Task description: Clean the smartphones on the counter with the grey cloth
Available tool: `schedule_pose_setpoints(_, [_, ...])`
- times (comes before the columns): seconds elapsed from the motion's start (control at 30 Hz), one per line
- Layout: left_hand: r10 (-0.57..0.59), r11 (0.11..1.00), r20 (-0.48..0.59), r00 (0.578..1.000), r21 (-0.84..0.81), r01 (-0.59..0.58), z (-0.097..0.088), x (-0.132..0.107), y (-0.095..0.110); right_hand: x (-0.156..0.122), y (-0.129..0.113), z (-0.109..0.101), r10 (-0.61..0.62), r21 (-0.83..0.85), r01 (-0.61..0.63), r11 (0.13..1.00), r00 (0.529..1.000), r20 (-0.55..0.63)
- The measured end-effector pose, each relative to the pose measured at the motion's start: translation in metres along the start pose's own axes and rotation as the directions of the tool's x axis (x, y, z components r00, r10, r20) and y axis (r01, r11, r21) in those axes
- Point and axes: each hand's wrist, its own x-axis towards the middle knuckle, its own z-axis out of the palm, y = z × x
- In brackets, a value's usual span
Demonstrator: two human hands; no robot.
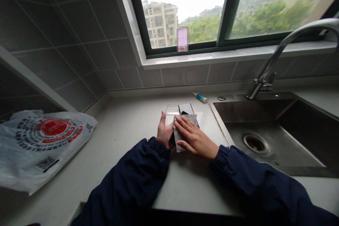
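A dark phone (172,140) lies in my left hand (164,131), which supports it from the side and below with the thumb raised away from it. Most of the phone is hidden under a grey cloth (181,146) with a zigzag edge. My right hand (195,137) lies over that cloth and presses it onto the phone, its fingers extended. Just beyond my hands a clear phone case (172,108) rests on the counter. Beside the case is a flat white rectangular piece (186,108) with a dark edge, partly covered by the cloth.
A small white and blue tube (200,97) lies near the back of the counter (127,123). On the right is a steel sink (233,127) with a tall curved faucet (267,63). A white plastic bag (50,148) with red print sits at left. A window (182,14) is ahead.
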Motion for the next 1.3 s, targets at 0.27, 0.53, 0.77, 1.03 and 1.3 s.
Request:
schedule_pose_setpoints(0.27, [0.0, 1.0, 0.077, 0.997, 0.002, 0.0, -0.001, 0.0, -0.003, 0.001, 0.01, -0.002, 0.083, -0.057, -0.087, 0.995, 0.994, -0.071])
schedule_pose_setpoints(0.53, [-0.03, 1.0, 0.104, 0.994, 0.006, 0.03, 0.0, -0.001, -0.002, 0.0, 0.012, -0.004, 0.165, -0.077, -0.173, 0.982, 0.981, -0.099])
schedule_pose_setpoints(0.77, [-0.043, 0.999, 0.082, 0.996, 0.021, 0.042, 0.002, -0.002, -0.001, 0.0, 0.014, -0.002, 0.164, -0.086, -0.173, 0.981, 0.981, -0.104])
schedule_pose_setpoints(1.03, [-0.044, 0.999, 0.113, 0.993, 0.016, 0.042, -0.003, 0.0, -0.002, 0.0, 0.013, -0.001, 0.181, -0.066, -0.185, 0.981, 0.981, -0.067])
schedule_pose_setpoints(1.3, [-0.017, 1.0, 0.08, 0.997, -0.003, 0.017, -0.002, 0.0, -0.002, -0.001, 0.01, -0.002, 0.133, -0.047, -0.134, 0.99, 0.991, -0.021])
